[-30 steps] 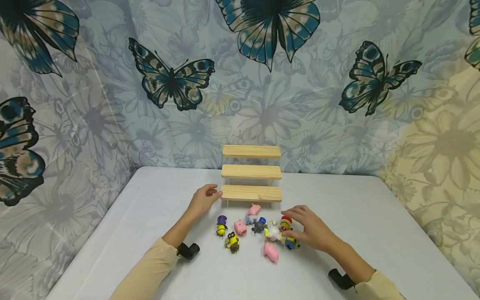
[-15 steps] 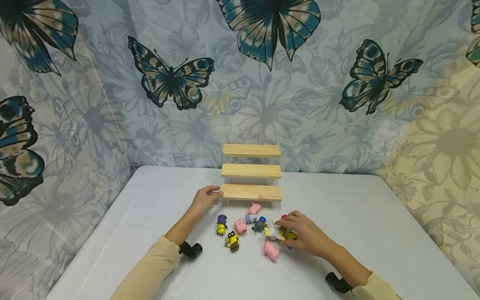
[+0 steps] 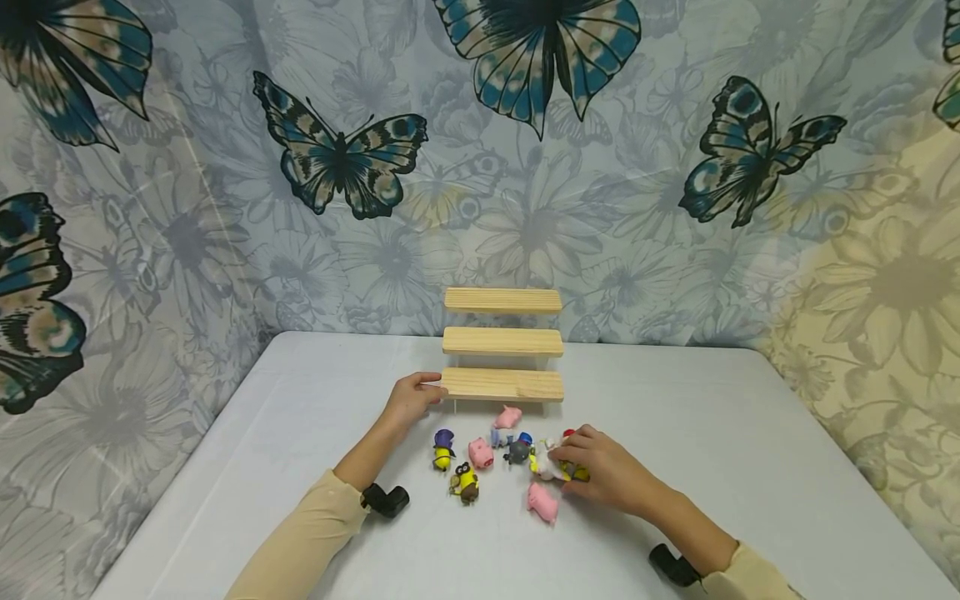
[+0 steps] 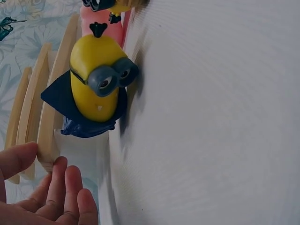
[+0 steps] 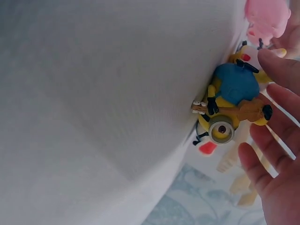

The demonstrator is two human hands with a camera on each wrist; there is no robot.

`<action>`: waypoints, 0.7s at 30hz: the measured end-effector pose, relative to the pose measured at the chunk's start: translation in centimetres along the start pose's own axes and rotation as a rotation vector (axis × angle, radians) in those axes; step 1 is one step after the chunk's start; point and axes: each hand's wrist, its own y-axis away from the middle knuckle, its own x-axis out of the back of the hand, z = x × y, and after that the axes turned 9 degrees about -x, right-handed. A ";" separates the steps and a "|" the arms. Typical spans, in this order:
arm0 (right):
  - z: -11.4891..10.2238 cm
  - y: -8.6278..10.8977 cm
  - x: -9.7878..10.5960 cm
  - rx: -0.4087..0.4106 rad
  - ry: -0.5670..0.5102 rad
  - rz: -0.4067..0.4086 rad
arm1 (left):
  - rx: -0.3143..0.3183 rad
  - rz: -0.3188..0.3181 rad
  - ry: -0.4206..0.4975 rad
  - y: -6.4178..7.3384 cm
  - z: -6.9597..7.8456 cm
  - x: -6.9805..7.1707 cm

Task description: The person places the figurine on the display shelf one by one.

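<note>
The right hand (image 3: 606,472), thumb and fingers loosely parted, is set around the blue-clad toy (image 5: 236,84) on the white table (image 3: 652,400); I see no closed hold. Farther back, the left hand (image 3: 408,403) pinches the bottom shelf (image 3: 502,384) by its left end, probably to steady it.

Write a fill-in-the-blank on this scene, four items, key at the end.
Of three flat, pale wooden shelves, top, middle and bottom, the left hand touches the ____ one.
The yellow, rounded plastic figure in blue, by the right hand, shows ____ goggle lens(es).
The yellow, rounded plastic figure in a dark cape shows ____ goggle lens(es).
Pink, rounded plastic pigs in the head view number ____.
Missing words: bottom; one; two; three.
</note>
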 end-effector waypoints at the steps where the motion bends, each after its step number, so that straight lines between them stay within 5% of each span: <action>1: 0.0 0.0 -0.1 -0.003 -0.002 0.001 | 0.001 -0.001 0.002 0.0 0.0 0.0; 12: -0.1 -0.4 0.0 -0.004 -0.059 0.014 | 0.023 0.001 0.001 -0.3 0.0 0.0; 21: 0.0 -0.5 -0.2 0.063 -0.058 0.158 | 0.023 0.005 0.011 -0.3 -0.1 -0.1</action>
